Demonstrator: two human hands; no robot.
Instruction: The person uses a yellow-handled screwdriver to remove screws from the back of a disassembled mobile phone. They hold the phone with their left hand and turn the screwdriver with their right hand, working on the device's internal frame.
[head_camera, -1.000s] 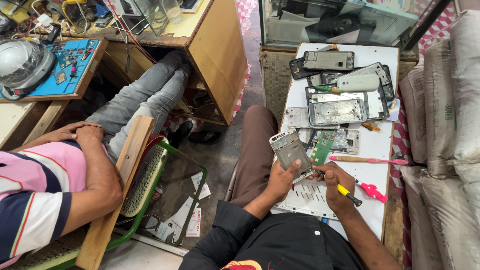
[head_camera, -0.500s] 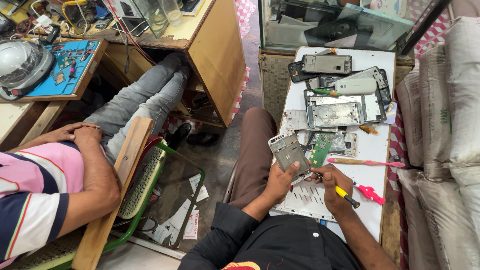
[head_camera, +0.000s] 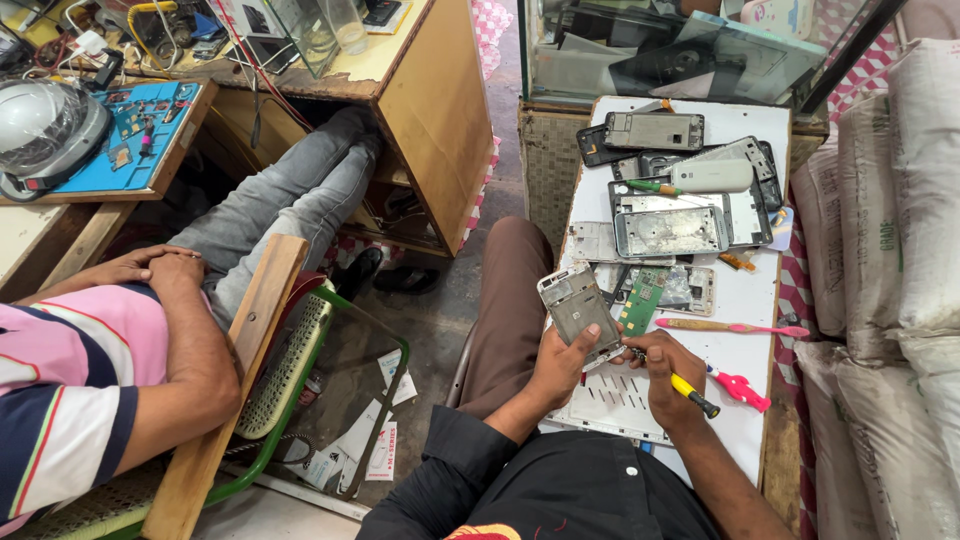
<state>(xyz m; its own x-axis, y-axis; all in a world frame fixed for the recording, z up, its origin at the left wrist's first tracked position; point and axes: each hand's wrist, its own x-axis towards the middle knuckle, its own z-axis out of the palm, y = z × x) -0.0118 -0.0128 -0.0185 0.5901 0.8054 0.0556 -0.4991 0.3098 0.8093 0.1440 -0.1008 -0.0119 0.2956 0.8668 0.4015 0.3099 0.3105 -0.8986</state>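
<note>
My left hand grips an opened grey phone frame, tilted up over the near end of the white table. My right hand holds a yellow-handled screwdriver, its tip against the lower edge of the phone frame. A green circuit board lies just behind the phone. Beneath my hands lies a white perforated panel.
Several stripped phone frames and covers are piled at the table's far end, with a pink toothbrush and a pink tool. Another person in a striped shirt sits at left. Sacks stand at right.
The hands, phone frame and screwdriver stay in nearly the same place; only a slight shift of the view.
</note>
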